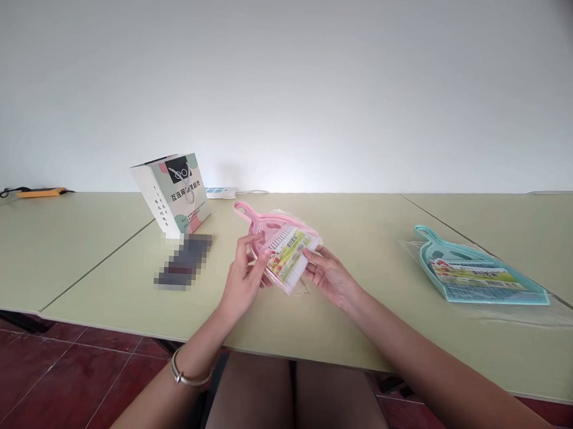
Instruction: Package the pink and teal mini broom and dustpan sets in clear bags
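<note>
A pink dustpan-and-brush set in clear plastic wrap with a printed label is held a little above the pale green table, its handle pointing far left. My left hand grips its near left edge with fingers curled. On the right side, my right hand pinches the wrapper. A bracelet circles my left wrist.
A teal dustpan set in wrap lies at the right. A tilted printed box stands at the back left, with a blurred dark flat object in front. A white power strip and an orange tool lie near the wall.
</note>
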The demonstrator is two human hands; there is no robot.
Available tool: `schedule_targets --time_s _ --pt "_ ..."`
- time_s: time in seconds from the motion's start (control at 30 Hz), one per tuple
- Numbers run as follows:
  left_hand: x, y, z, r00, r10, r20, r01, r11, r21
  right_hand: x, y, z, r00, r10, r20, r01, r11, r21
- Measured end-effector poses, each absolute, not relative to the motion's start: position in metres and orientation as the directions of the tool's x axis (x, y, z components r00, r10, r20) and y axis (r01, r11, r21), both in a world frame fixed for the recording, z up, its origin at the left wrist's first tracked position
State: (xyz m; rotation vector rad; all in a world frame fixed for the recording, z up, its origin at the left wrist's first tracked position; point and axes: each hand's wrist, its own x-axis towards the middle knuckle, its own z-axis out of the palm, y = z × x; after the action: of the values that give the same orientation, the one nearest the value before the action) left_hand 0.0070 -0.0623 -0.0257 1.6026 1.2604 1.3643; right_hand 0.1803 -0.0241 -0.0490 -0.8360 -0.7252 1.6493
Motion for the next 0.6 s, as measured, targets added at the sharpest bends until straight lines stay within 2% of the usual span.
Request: schedule_targets --time_s 0.1,0.23,0.3,0.4,0.47,0.6 --pt "-0.005 -0.029 -0.013 -0.018 0.933 0.359 0.452 -0.313 0.835 0.184 -0.012 -0.040 -0.061 0.980 -0.190 -0.542 -0.192 -0.818" --pt "-0.009 0.022 -0.014 -0.070 0.950 0.304 0.578 -0.209 0.788 0.187 0.008 -0.033 0.040 0.980 -0.193 -0.518 -0.145 -0.843" --pt "-0.006 0.042 -0.019 -0.151 0.952 0.266 0.542 -0.146 0.828 0.188 0.017 -0.034 0.062 0.978 -0.199 -0.513 -0.140 -0.847" --pt "-0.006 0.060 -0.027 -0.182 0.973 0.139 0.302 -0.079 0.950 0.193 0.028 -0.040 0.046 0.978 -0.202 -0.491 -0.154 -0.857" --pt "-0.011 0.063 -0.030 -0.151 0.986 0.074 0.159 -0.050 0.986 0.198 0.032 -0.046 0.023 0.977 -0.212 -0.467 -0.177 -0.866" --pt "-0.023 0.059 -0.031 -0.151 0.986 0.073 0.141 -0.052 0.989 0.207 0.031 -0.053 -0.020 0.971 -0.236 -0.433 -0.222 -0.874"
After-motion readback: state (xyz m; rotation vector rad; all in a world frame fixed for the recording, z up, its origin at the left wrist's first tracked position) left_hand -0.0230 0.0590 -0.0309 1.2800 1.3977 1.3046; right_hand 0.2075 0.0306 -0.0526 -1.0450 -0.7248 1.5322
